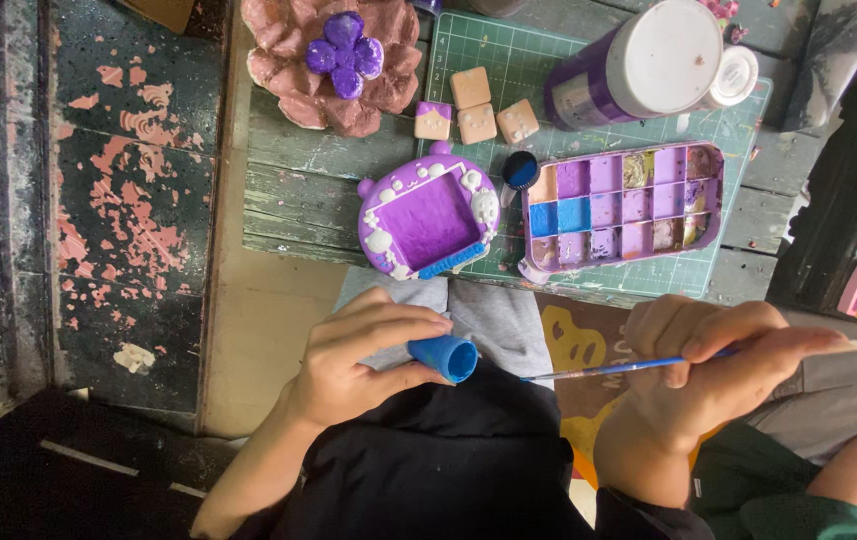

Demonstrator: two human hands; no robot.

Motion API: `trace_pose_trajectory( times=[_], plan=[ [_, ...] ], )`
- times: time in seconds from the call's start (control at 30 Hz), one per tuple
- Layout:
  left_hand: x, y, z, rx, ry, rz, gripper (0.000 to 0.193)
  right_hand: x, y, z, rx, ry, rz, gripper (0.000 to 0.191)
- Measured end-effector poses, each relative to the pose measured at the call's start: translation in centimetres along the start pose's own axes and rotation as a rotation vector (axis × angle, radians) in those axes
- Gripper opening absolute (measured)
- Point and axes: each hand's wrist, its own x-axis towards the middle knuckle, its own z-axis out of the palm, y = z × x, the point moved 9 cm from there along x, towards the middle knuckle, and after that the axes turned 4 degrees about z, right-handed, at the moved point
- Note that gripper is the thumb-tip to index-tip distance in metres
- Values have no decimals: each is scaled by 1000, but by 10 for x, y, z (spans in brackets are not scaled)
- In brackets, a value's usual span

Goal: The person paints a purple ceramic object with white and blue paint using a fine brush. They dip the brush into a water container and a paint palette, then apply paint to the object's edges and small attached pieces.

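My left hand (363, 355) grips a small blue cup-shaped piece (444, 357) between thumb and fingers, its open end facing right. My right hand (718, 365) holds a thin blue-handled paintbrush (618, 369), its tip pointing left toward the blue piece, a short gap apart. Both hands hover over my lap, below the table's near edge. On the table just above sits a purple tray-shaped clay piece (426, 215) with white bumps, and a purple paint palette (623, 205) with several wells of blue, purple and brown paint.
A green cutting mat (508, 50) lies under the palette. A pink clay flower with a purple centre (333, 55), small tan and purple cubes (475, 108), a big purple bottle with a white cap (638, 60) and a small blue paint lid (519, 170) stand on the worn wooden table (288, 170).
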Motion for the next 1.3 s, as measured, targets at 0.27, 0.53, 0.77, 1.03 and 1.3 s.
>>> trace_pose_trajectory(
  times=[0.27,0.53,0.77,1.03,1.3],
  plan=[
    [-28,-33,-63,59,387,-235,38,-5,8,15,-76,-140,-73,52],
    [-17,-63,-77,491,334,-140,35,-45,1,77,-448,-418,-559,58],
    [-11,-63,-69,746,282,-152,35,-49,0,103,-494,-516,-682,55],
    [-11,-65,-67,802,239,-169,37,-47,3,110,-471,-535,-715,53],
    [-11,-65,-67,805,227,-182,36,-49,9,105,-497,-518,-650,54]
  ],
)
